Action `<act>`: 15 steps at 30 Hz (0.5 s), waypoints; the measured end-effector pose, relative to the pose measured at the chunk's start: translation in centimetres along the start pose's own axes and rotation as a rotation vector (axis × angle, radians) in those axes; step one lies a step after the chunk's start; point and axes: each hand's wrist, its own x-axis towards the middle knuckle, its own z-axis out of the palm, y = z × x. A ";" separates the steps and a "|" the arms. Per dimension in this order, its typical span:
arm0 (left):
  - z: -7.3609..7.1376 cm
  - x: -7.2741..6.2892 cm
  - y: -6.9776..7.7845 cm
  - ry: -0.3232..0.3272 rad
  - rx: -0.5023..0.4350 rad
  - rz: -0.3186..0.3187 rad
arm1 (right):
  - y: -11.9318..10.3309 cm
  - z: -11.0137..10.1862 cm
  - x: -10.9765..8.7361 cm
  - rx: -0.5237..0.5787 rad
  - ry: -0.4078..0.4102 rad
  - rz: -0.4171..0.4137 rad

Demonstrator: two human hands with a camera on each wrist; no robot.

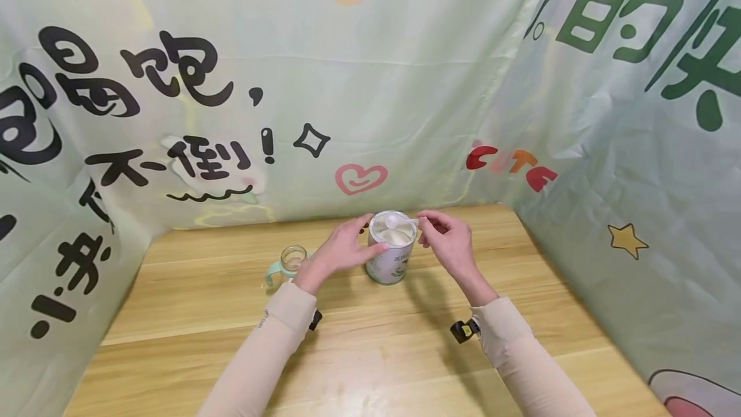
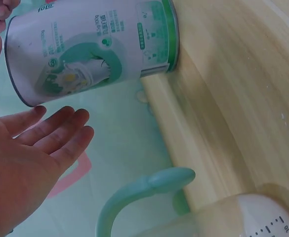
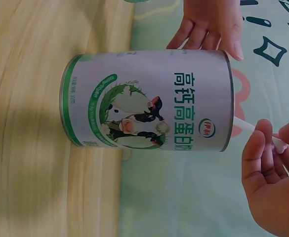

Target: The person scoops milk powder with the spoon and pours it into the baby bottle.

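Right hand point(image 1: 451, 242) pinches a light, stiff-looking scoop point(image 1: 392, 221) aptly by its handle point(image 3: 244, 123); left hand point(image 1: 340, 250), outstretched, perhaps touches the tin point(image 1: 389, 268).

The left wrist view crops the bottle point(image 2: 223, 222), and fine print point(image 3: 74, 90) on the can point(image 3: 159, 64) is blurred.

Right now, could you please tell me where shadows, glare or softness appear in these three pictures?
Head view: a shadow falls below the right hand, pale glare on the near part of the table; left wrist view: dim, scene sideways, small print on the can soft; right wrist view: also dim and sideways, though the can's large characters are readable.
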 end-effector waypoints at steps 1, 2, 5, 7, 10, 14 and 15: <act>0.1 0.0 0.0 0.004 -0.002 0.003 | 0.1 0.1 0.0 -0.007 -0.005 0.005; 0.1 0.0 0.1 0.007 -0.007 0.007 | 0.1 0.1 0.0 -0.013 -0.009 0.008; 0.2 0.1 0.2 0.019 -0.018 0.020 | 0.2 0.3 0.0 -0.019 -0.024 0.016; 0.3 0.1 0.2 0.023 -0.014 0.027 | 0.2 0.4 0.0 -0.024 -0.034 0.022; 0.3 0.1 0.2 0.023 -0.012 0.029 | 0.2 0.6 0.1 -0.040 -0.053 0.024; 0.3 0.0 0.2 0.024 -0.017 0.027 | 0.3 0.8 0.1 -0.070 -0.073 0.025; 0.3 0.0 0.2 0.025 -0.017 0.027 | 0.3 0.9 0.2 -0.079 -0.076 0.028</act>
